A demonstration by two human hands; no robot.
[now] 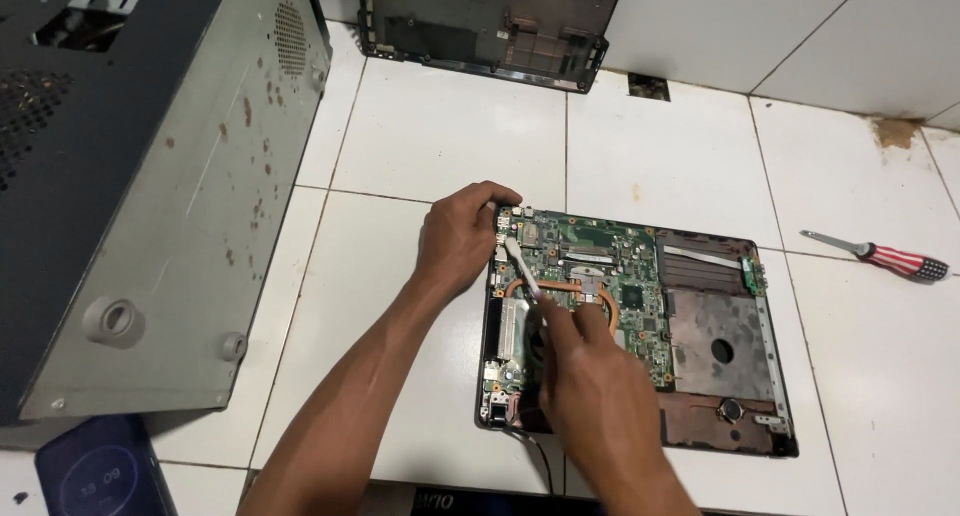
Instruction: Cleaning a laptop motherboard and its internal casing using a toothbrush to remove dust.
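1. Hands of one person reach from the bottom of the view over an opened laptop base of black plastic [722,448], which lies flat on a white tiled floor [440,136] with its green circuit board [610,266] exposed.
2. Right hand [590,381]: clenched around the handle of a slim white-shafted tool [520,264], probably a small screwdriver or brush; the handle itself is hidden inside the fist.
3. Tool axis: the shaft runs on a diagonal, from the fist up and to the left, and its tip lands near the board's upper left corner, just beside the left hand.
4. Left hand [462,238]: curled over the upper left corner of the laptop base, fingers bent on its edge, pressing or steadying it. It grips no loose object that can be seen.
5. Key relation: the tool tip lies up and left of the right hand and immediately right of the left fingers, so the left hand is the nearer one to the point of contact.
6. A curved copper heat pipe [585,288] crosses the board just right of the shaft.
7. Surroundings: a rust-spotted grey metal computer case [170,206] stands to the left; a screwdriver with a red, white and blue striped handle [880,256] lies well apart on the right; another black laptop shell [490,26] rests at the top.
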